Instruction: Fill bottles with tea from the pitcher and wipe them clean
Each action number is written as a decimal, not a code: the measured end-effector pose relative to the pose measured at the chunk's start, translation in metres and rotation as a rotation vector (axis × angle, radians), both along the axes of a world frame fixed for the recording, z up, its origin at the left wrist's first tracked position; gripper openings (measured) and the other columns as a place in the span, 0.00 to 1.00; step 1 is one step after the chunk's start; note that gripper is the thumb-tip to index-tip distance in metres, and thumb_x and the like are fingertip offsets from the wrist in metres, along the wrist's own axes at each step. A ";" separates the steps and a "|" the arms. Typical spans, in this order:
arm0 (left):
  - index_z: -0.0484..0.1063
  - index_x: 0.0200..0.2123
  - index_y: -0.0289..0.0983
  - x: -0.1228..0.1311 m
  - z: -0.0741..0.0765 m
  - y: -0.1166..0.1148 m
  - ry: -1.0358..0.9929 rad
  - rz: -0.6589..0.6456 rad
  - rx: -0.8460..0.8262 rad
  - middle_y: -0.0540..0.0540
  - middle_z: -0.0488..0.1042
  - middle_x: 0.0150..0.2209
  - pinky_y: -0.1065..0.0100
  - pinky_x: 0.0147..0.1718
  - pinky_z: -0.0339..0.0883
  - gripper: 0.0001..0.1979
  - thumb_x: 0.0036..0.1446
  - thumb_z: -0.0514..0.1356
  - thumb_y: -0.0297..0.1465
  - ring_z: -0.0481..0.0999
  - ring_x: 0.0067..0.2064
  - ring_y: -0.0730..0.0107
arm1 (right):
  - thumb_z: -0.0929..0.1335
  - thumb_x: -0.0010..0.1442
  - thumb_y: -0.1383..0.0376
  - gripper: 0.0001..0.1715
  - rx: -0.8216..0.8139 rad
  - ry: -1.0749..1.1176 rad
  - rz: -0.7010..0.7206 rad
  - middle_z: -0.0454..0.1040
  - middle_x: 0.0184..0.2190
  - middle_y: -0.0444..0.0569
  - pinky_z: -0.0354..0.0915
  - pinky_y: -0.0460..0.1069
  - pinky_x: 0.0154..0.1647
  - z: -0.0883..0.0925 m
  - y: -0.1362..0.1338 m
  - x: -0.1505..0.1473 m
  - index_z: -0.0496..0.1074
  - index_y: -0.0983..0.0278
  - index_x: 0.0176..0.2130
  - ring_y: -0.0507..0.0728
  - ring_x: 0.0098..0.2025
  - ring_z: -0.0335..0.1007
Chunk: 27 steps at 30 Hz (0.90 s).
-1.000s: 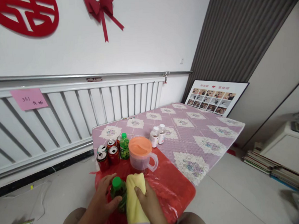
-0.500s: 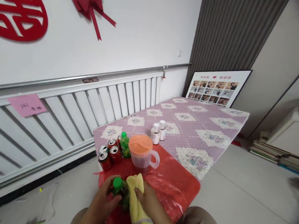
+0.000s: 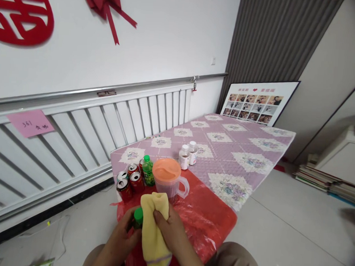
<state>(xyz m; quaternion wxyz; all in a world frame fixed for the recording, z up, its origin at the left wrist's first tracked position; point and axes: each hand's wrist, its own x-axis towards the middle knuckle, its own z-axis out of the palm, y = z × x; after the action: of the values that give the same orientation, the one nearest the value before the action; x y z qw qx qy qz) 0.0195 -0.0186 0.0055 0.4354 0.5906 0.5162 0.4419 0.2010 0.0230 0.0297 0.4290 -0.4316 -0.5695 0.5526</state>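
My left hand (image 3: 126, 230) is wrapped round a plastic bottle with a green cap (image 3: 138, 215); most of its body is hidden by my fingers and the cloth. In my right hand (image 3: 168, 227) a folded yellow cloth (image 3: 154, 235) is gripped, and it lies against the bottle's right side, hanging down toward my lap. Both hands are over a red plastic sheet (image 3: 209, 214) at the near end of the table. Just beyond them stands a clear pitcher (image 3: 166, 188) with an orange lid (image 3: 166, 169).
Several drink cans (image 3: 123, 189) and another green-capped bottle (image 3: 148, 171) stand left of the pitcher. Two white-capped bottles (image 3: 184, 157) are behind it on the patterned tablecloth (image 3: 219, 139). A white radiator (image 3: 91, 132) runs along the wall; stacked books (image 3: 314, 182) lie on the right.
My right hand has brought the yellow cloth up and left, so it now covers more of the bottle. My left hand keeps its hold, almost in place.
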 end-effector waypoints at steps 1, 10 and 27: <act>0.62 0.53 0.36 -0.001 -0.001 0.000 0.000 0.010 0.000 0.38 0.72 0.54 0.57 0.54 0.67 0.23 0.53 0.59 0.30 0.72 0.56 0.55 | 0.62 0.62 0.57 0.22 -0.005 -0.061 -0.035 0.78 0.46 0.54 0.70 0.54 0.45 -0.011 0.003 0.000 0.69 0.64 0.52 0.61 0.45 0.76; 0.62 0.55 0.36 -0.001 -0.005 -0.003 0.027 0.065 -0.020 0.38 0.71 0.56 0.54 0.59 0.63 0.27 0.50 0.59 0.28 0.71 0.57 0.55 | 0.66 0.56 0.63 0.19 0.012 -0.286 -0.041 0.79 0.43 0.56 0.65 0.54 0.50 -0.077 0.003 0.020 0.74 0.66 0.47 0.63 0.47 0.75; 0.67 0.52 0.36 0.013 -0.014 -0.011 0.142 0.291 0.039 0.39 0.74 0.52 0.51 0.55 0.65 0.24 0.50 0.62 0.33 0.72 0.54 0.52 | 0.63 0.61 0.59 0.23 0.045 -0.100 -0.034 0.76 0.50 0.55 0.67 0.55 0.52 -0.028 0.001 0.010 0.69 0.65 0.53 0.62 0.50 0.73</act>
<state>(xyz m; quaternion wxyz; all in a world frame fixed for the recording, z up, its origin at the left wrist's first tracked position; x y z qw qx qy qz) 0.0324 -0.0293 -0.0085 0.3178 0.5475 0.6172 0.4673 0.2106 0.0242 0.0021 0.4190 -0.4585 -0.5951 0.5100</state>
